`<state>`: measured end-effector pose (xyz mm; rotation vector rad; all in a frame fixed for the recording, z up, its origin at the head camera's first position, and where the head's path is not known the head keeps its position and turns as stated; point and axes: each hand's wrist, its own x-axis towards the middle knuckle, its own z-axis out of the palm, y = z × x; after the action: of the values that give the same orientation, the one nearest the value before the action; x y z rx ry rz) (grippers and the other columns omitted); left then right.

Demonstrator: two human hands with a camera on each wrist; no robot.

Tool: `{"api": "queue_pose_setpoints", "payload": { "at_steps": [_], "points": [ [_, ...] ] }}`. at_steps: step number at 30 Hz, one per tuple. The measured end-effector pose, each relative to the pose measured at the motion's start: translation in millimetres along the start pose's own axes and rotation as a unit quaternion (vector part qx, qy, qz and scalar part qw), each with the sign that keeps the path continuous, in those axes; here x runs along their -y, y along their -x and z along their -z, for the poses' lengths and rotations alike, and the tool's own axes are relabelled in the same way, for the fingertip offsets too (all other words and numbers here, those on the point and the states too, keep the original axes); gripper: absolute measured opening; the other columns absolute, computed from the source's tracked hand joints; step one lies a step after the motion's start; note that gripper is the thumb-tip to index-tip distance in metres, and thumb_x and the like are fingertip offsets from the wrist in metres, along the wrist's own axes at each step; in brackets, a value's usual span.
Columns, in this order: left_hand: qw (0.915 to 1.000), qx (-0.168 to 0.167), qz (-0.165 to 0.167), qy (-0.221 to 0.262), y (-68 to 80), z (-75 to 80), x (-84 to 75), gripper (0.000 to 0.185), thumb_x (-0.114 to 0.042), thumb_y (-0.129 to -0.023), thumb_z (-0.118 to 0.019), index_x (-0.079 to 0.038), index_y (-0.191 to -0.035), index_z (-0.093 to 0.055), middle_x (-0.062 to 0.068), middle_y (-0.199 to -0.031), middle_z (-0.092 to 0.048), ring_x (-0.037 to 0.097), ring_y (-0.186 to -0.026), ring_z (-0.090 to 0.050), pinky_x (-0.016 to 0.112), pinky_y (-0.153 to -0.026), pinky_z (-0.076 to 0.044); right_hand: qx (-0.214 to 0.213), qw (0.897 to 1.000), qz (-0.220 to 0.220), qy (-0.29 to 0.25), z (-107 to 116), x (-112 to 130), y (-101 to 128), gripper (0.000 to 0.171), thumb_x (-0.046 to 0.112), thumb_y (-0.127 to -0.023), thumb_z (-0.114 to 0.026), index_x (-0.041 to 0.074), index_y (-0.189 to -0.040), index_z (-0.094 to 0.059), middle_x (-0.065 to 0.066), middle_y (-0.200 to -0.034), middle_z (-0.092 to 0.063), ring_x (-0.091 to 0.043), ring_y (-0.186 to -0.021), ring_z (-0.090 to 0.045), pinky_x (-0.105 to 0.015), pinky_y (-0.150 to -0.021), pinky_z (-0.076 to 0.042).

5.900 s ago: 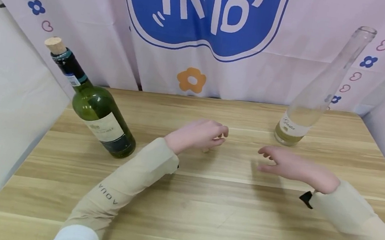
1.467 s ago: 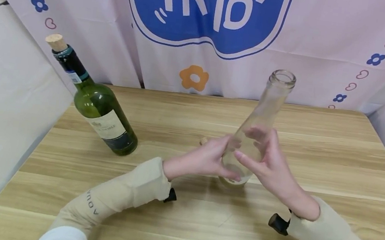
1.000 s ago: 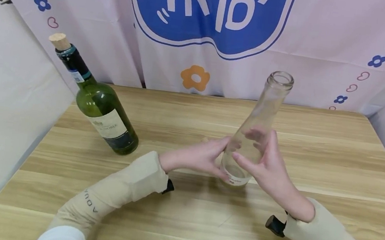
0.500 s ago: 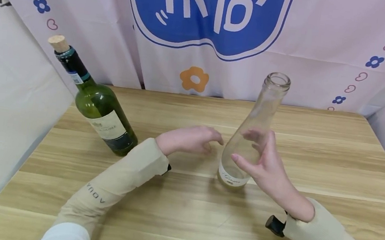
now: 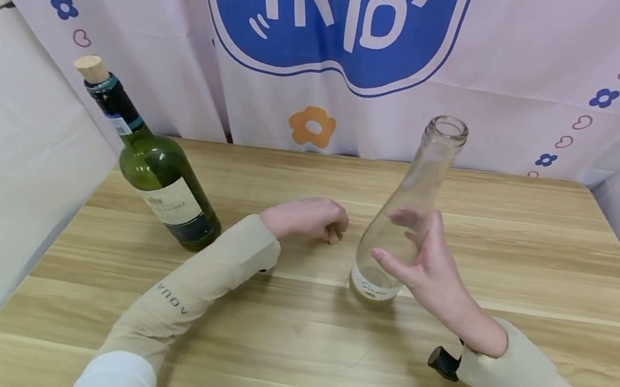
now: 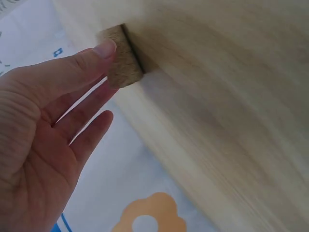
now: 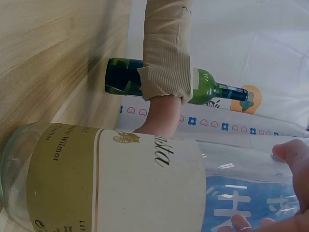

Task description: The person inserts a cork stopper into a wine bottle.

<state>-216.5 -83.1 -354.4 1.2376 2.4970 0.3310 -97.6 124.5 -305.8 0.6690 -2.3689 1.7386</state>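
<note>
A cork (image 6: 126,63) stands on the wooden table, pinched between the thumb and fingers of my left hand (image 5: 307,218). In the head view only a bit of that cork (image 5: 333,238) peeks out under the fingertips. To the right, my right hand (image 5: 439,280) holds a clear glass bottle (image 5: 418,187) around its body; its mouth is uncorked and it stands on the table. The right wrist view shows the bottle's cream and gold label (image 7: 145,179) close up, with fingers at the far right edge.
A green wine bottle (image 5: 166,182) with a cork (image 5: 92,68) in its neck stands at the left of the table (image 5: 289,359). A printed curtain (image 5: 274,105) hangs along the table's back edge. White cloth (image 5: 15,138) hangs at the left side.
The clear bottle came from the right rear to the middle, held by both hands. My left hand then left it, moved left and took hold of the cork; my right hand stays on the bottle.
</note>
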Motion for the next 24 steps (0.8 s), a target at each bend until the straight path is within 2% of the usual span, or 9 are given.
{"api": "queue_pose_setpoints", "payload": {
  "at_steps": [6, 10, 14, 24],
  "points": [
    [0.9997, -0.003, -0.004, -0.026, -2.4, -1.0, 3.1, 0.016, 0.005, -0.075, -0.058, -0.009, -0.075, -0.064, -0.001, -0.073, -0.058, 0.008, -0.069, -0.047, 0.021, -0.066, -0.041, 0.0, 1.0, 0.004, -0.006, 0, 0, 0, 0.056, -0.008, -0.076, -0.065, -0.008, -0.118, -0.029, -0.018, -0.12, -0.044, -0.03, -0.116, -0.041, -0.051, -0.1, -0.03],
    [0.9993, -0.009, -0.009, -0.035, -2.0, -0.8, 3.2, 0.013, 0.002, -0.078, -0.059, -0.01, -0.073, -0.062, -0.003, -0.069, -0.054, 0.007, -0.067, -0.045, 0.021, -0.065, -0.039, 0.001, 1.0, 0.006, -0.006, -1, 1, 0, 0.055, -0.009, -0.076, -0.065, -0.008, -0.117, -0.029, -0.017, -0.12, -0.044, -0.03, -0.117, -0.041, -0.051, -0.1, -0.029],
    [0.9994, -0.009, 0.002, -0.033, -0.6, 1.5, 2.3, 0.01, -0.005, -0.082, -0.059, -0.012, -0.075, -0.062, -0.003, -0.074, -0.052, 0.008, -0.07, -0.044, 0.02, -0.065, -0.038, 0.002, 1.0, 0.004, -0.006, 0, 1, 0, 0.054, -0.009, -0.076, -0.065, -0.008, -0.117, -0.028, -0.017, -0.121, -0.044, -0.03, -0.117, -0.041, -0.051, -0.101, -0.029],
    [0.9984, -0.05, 0.027, 0.005, 10.0, 22.4, -12.8, 0.014, -0.001, -0.077, -0.055, -0.008, -0.085, -0.064, 0.0, -0.083, -0.052, 0.011, -0.074, -0.048, 0.02, -0.066, -0.043, 0.0, 1.0, 0.001, -0.003, -1, 0, 0, 0.056, -0.009, -0.076, -0.065, -0.008, -0.118, -0.029, -0.018, -0.121, -0.046, -0.029, -0.116, -0.042, -0.048, -0.1, -0.031]
  ]
}}
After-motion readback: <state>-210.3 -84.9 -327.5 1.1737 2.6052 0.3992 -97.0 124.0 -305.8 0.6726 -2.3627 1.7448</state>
